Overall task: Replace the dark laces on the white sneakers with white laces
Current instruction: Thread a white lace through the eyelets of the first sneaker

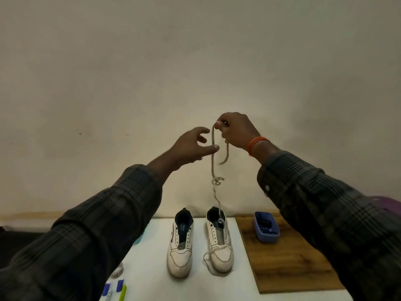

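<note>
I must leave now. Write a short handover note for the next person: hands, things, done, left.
Right hand: raised, pinching the white lace, which has a knot midway.
Left hand: open, fingers at the lace.
Lace runs down to the right sneaker, threaded through the bottom eyelets.
Left sneaker: no lace.
Dark laces seem to lie in the blue tray.
Left: undo knot, lace both.

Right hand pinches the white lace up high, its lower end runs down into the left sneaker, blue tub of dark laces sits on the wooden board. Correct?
One slip: the head view shows the white lace running down into the right sneaker, not the left sneaker, which has no lace. The rest holds: the right hand pinches it up high, and the blue tub of dark laces sits on the wooden board.
</note>
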